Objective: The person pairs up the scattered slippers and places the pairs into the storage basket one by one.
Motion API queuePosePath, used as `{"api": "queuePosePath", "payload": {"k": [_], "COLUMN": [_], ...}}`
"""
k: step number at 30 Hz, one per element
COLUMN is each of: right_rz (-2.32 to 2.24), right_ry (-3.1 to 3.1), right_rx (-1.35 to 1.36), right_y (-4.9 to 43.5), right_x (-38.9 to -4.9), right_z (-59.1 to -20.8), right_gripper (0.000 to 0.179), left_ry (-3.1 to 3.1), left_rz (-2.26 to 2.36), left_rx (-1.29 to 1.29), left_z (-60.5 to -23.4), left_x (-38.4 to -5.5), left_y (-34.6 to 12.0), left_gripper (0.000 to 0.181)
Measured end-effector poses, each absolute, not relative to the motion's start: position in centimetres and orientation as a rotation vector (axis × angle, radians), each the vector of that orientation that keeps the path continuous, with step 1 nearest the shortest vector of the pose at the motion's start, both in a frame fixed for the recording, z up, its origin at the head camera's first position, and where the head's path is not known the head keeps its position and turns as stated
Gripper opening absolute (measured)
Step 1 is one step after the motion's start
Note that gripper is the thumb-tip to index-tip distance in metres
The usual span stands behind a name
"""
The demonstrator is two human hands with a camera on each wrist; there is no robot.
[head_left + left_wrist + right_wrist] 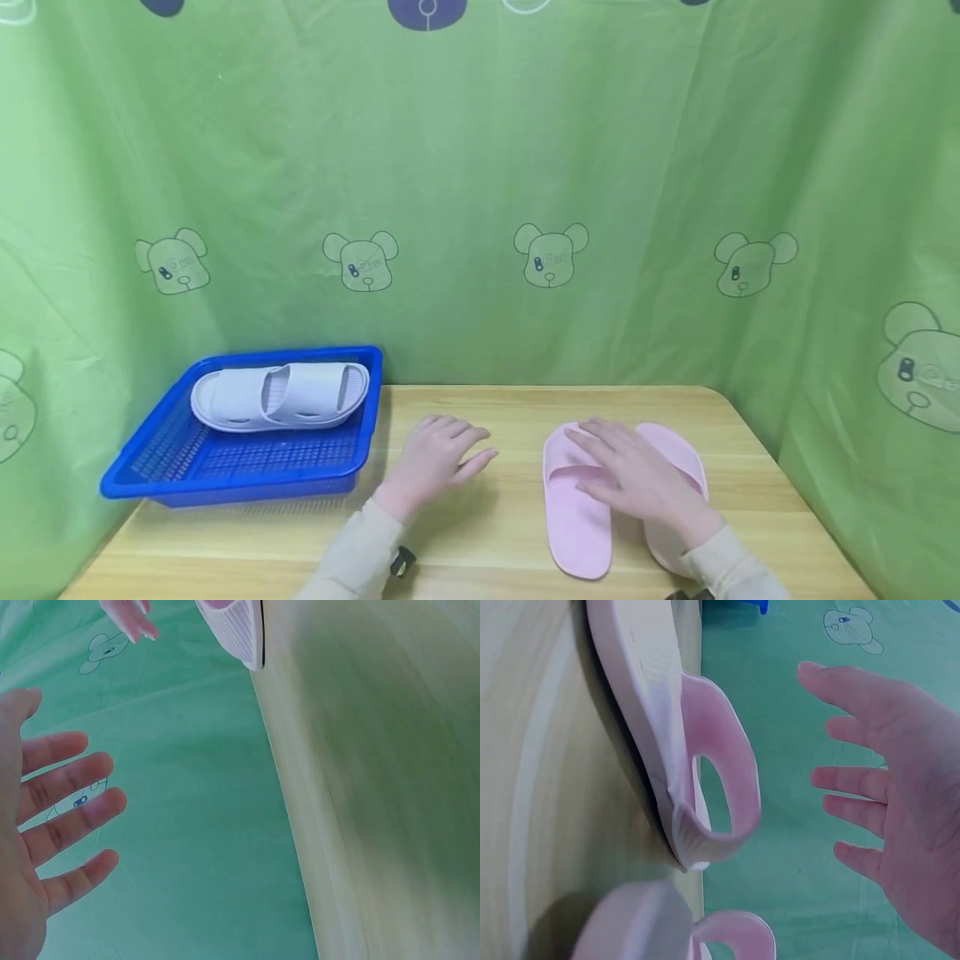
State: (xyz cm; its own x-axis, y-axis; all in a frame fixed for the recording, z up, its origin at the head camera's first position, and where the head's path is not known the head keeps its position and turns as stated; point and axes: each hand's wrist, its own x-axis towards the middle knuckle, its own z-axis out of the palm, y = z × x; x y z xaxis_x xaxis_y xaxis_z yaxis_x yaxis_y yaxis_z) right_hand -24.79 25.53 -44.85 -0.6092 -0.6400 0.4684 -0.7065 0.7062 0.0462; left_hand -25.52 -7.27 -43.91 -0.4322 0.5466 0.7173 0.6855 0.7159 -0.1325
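Note:
Two pink slippers lie side by side on the right of the table, toes away from me: a left one and a right one. Above them hovers my right hand, fingers spread and holding nothing; the right wrist view shows a gap between that hand and the strap of a pink slipper. My left hand is held over the middle of the table, between basket and slippers. Its fingers are relaxed and nothing is in it, as the left wrist view also shows.
On the left of the table stands a blue plastic basket. A pair of white slippers lies in its back part, nested together on their side. Behind and beside the wooden table hangs a green curtain with bear prints.

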Motion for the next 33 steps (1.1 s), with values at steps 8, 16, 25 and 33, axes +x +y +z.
{"api": "queuePosePath", "payload": {"k": [8, 16, 25, 33], "right_rz": [0.180, 0.222, 0.323, 0.335], "right_ry": [-2.462, -2.547, -2.657, -2.664], "right_rx": [0.964, 0.862, 0.739, 0.692], "right_y": [26.5, 27.6, 28.9, 30.2], "right_x": [-25.0, -25.3, -25.2, -25.1], "right_z": [-44.0, -43.7, -43.2, -42.8], "right_gripper": [0.066, 0.067, 0.066, 0.064], "left_ry": [-2.139, -2.084, -2.117, -2.138], "left_rz": [-0.249, -0.296, -0.409, -0.500], "left_rx": [-0.938, -0.952, -0.964, -0.947], "left_z": [-43.9, -43.6, -43.8, -43.8], "left_x": [-25.8, -26.1, -26.5, -26.5], "left_y": [-6.0, -4.2, -2.4, -1.1], "left_gripper": [0.031, 0.026, 0.023, 0.022]}}
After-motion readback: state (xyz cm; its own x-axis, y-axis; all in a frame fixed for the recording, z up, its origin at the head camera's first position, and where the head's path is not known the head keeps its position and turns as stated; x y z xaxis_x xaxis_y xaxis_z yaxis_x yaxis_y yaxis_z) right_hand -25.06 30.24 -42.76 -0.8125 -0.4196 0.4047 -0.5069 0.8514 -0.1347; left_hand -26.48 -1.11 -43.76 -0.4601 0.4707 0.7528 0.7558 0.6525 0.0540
